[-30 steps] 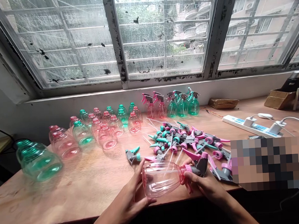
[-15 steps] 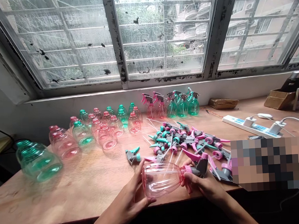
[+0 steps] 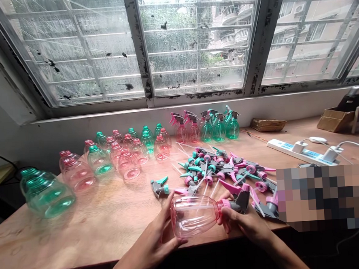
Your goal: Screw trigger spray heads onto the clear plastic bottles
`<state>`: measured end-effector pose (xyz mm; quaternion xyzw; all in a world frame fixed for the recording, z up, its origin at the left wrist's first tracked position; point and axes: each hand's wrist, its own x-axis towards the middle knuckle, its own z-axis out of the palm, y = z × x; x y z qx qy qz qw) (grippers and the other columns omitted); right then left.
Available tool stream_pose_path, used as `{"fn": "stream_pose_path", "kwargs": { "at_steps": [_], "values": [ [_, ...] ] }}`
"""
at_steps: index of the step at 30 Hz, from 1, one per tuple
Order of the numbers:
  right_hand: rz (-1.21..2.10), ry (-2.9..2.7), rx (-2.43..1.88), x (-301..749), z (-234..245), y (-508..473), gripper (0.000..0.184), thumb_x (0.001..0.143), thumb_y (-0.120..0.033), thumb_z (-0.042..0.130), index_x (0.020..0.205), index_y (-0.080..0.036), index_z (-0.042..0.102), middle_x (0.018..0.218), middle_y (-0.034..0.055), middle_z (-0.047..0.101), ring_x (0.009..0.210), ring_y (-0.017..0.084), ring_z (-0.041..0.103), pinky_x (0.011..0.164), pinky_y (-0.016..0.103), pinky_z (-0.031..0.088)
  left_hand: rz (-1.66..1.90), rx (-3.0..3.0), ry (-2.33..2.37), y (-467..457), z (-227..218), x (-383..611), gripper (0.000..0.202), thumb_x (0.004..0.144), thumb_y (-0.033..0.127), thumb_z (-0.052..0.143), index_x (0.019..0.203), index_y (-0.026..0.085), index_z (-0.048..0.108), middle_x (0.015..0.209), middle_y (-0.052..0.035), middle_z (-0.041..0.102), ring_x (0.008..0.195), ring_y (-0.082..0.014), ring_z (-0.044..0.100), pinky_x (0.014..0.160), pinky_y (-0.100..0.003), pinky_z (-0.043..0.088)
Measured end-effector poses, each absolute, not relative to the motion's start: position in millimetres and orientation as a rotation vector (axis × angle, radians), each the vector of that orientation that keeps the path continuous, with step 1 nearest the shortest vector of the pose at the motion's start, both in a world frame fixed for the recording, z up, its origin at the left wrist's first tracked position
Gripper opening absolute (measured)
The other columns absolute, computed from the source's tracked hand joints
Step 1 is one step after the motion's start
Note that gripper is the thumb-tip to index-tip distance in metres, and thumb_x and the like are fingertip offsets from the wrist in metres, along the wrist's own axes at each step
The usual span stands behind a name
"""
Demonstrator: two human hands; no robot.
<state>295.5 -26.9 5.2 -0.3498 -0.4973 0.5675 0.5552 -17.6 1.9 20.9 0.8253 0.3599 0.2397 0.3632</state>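
Observation:
A clear pink spray bottle (image 3: 194, 216) lies sideways between my hands above the table's front edge, its base to the left. My left hand (image 3: 165, 228) cups the base end, thumb below and fingers behind. At the neck, my right hand (image 3: 241, 216) closes around the pink collar of a grey-and-pink trigger sprayer (image 3: 240, 199) that sits on the bottle. Some of the right fingers are hidden behind the neck. Just beyond the bottle lies a heap of loose trigger sprayers (image 3: 211, 165) in pink, teal and grey. One teal-and-grey sprayer head (image 3: 160, 187) rests apart, left of the heap.
Several open pink bottles (image 3: 129, 166) and green bottles (image 3: 49, 199) stand on the left of the wooden table (image 3: 91, 233). Assembled spray bottles (image 3: 218, 128) line the wall. Right are a power strip (image 3: 302, 151), a brown packet (image 3: 268, 124) and a cardboard box (image 3: 336, 118); a blurred patch hides one area.

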Motion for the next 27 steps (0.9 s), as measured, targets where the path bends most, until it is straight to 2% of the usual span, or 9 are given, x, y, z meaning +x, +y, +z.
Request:
{"fn": "stream_pose_path", "kwargs": {
  "at_steps": [13, 17, 24, 27],
  "values": [
    [1.354, -1.165, -0.830, 294.5, 7.4, -27.9, 0.045, 0.088, -0.057, 0.085, 0.101, -0.023, 0.060, 0.069, 0.0012, 0.080, 0.052, 0.015, 0.066, 0.056, 0.028, 0.054, 0.630, 2.104, 0.927, 2.8, 18.1, -17.8, 0.100, 0.100, 0.025, 0.068, 0.173, 0.040, 0.001, 0.183, -0.0038, 0.015, 0.166, -0.0374, 0.020, 0.132, -0.059, 0.018],
    [1.353, -1.160, -0.834, 294.5, 7.3, -28.3, 0.045, 0.088, -0.057, 0.085, 0.102, -0.023, 0.059, 0.069, 0.0013, 0.080, 0.052, 0.016, 0.066, 0.055, 0.029, 0.055, 0.640, 2.098, 0.927, 2.3, 18.2, -16.9, 0.101, 0.099, 0.024, 0.069, 0.173, 0.039, 0.001, 0.183, -0.0036, 0.011, 0.166, -0.0375, 0.017, 0.133, -0.058, 0.017],
    [1.349, -1.150, -0.854, 293.9, 8.7, -29.3, 0.046, 0.086, -0.056, 0.087, 0.103, -0.023, 0.060, 0.069, 0.0016, 0.080, 0.053, 0.018, 0.068, 0.058, 0.031, 0.054, 0.642, 2.089, 0.921, 2.0, 17.8, -17.6, 0.098, 0.100, 0.022, 0.068, 0.173, 0.041, 0.004, 0.182, -0.0026, 0.018, 0.165, -0.0371, 0.022, 0.132, -0.061, 0.016],
    [1.366, -1.134, -0.859, 293.8, 8.5, -29.2, 0.048, 0.085, -0.056, 0.089, 0.104, -0.023, 0.060, 0.070, 0.0016, 0.080, 0.053, 0.018, 0.068, 0.057, 0.032, 0.054, 0.646, 2.106, 0.910, 3.0, 17.6, -18.0, 0.098, 0.101, 0.023, 0.069, 0.173, 0.040, 0.005, 0.183, -0.0038, 0.015, 0.166, -0.0376, 0.020, 0.133, -0.060, 0.017]
  ]
}}
